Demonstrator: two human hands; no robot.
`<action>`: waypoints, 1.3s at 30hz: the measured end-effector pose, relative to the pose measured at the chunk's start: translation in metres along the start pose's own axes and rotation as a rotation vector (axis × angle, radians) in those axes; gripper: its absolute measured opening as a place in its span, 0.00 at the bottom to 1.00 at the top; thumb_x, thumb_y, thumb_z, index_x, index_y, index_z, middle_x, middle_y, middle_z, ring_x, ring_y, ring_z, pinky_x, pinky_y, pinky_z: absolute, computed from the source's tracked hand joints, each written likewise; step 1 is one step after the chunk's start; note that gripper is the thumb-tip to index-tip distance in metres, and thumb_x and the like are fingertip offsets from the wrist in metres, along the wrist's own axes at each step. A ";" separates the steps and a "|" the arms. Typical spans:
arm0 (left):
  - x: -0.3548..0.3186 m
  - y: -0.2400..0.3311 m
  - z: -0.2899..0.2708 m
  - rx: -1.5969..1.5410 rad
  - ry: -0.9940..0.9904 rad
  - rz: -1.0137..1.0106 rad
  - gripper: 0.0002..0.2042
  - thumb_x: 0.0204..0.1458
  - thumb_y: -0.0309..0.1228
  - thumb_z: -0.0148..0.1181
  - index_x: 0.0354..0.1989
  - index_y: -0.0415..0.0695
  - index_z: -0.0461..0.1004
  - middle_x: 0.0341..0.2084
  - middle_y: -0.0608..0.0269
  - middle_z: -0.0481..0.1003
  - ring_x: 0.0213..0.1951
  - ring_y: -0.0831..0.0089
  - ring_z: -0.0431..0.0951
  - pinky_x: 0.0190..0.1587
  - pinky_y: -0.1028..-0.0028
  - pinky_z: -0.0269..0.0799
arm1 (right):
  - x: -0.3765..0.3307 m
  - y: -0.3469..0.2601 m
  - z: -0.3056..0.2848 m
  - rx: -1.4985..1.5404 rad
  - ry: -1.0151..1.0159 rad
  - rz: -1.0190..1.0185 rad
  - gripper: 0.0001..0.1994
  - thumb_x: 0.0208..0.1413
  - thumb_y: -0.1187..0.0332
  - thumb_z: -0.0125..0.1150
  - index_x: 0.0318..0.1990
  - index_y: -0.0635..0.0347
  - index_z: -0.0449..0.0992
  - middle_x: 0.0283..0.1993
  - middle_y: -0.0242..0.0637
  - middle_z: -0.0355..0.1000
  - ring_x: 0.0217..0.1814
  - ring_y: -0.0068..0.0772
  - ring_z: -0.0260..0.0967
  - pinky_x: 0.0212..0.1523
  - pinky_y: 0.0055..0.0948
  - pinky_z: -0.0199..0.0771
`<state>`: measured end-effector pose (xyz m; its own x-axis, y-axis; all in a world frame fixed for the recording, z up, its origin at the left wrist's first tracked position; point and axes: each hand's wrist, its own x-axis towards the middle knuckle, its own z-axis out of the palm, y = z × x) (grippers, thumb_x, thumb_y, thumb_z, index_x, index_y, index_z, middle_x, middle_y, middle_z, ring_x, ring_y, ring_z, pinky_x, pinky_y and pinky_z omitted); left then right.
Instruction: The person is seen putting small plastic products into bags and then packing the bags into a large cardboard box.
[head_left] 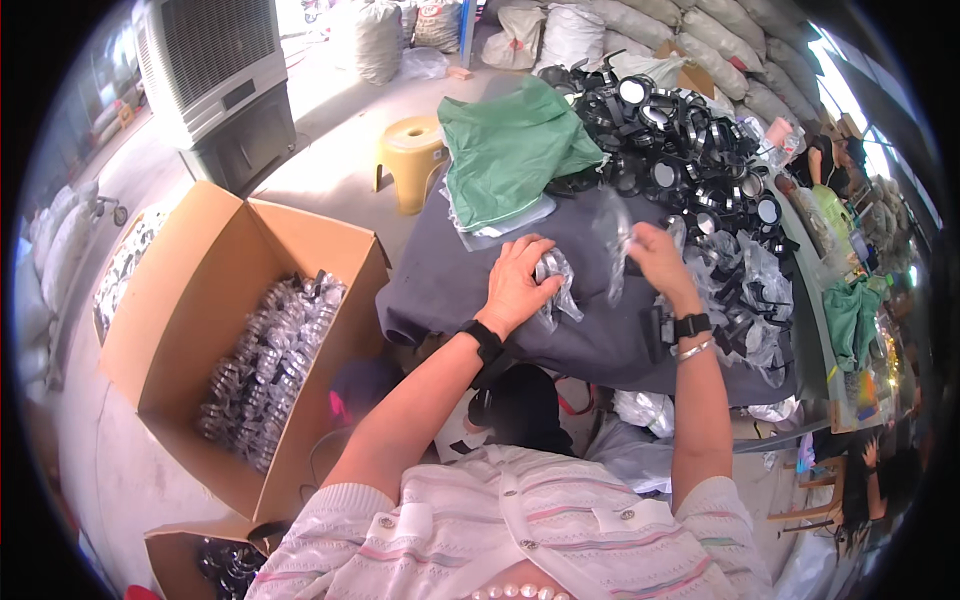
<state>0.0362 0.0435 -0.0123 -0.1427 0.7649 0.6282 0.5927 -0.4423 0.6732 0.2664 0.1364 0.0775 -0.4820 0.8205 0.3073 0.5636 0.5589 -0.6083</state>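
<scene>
Pressing down with our left hand point(517, 283), we clasp a bagged item point(556, 275) on the grey cloth point(450, 285). Our right hand point(655, 255) pinches a clear plastic bag point(612, 235) at one o'clock. Black round parts point(690, 140) pile beyond; a cardboard box point(200, 290) sits at nine o'clock.

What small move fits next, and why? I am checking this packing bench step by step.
Probably lower the left hand toward the open cardboard box and drop in the bagged piece it grips. That piece already sits in clear plastic, the box at the person's left holds many like it, and the right hand is lifting another clear plastic bag beside the pile of black round parts.
</scene>
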 end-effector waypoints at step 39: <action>0.010 0.016 0.007 0.144 -0.107 -0.092 0.27 0.39 0.39 0.69 0.53 0.52 0.74 0.49 0.50 0.69 0.52 0.54 0.70 0.53 0.62 0.68 | 0.018 0.029 0.037 -0.117 0.408 0.060 0.15 0.48 0.72 0.62 0.44 0.65 0.71 0.40 0.51 0.74 0.45 0.53 0.73 0.46 0.41 0.71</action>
<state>0.0498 0.0472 0.0026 -0.1207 0.8477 0.5166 0.6891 -0.3030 0.6582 0.2490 0.1627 0.0381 -0.1544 0.8194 0.5521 0.6662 0.4990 -0.5543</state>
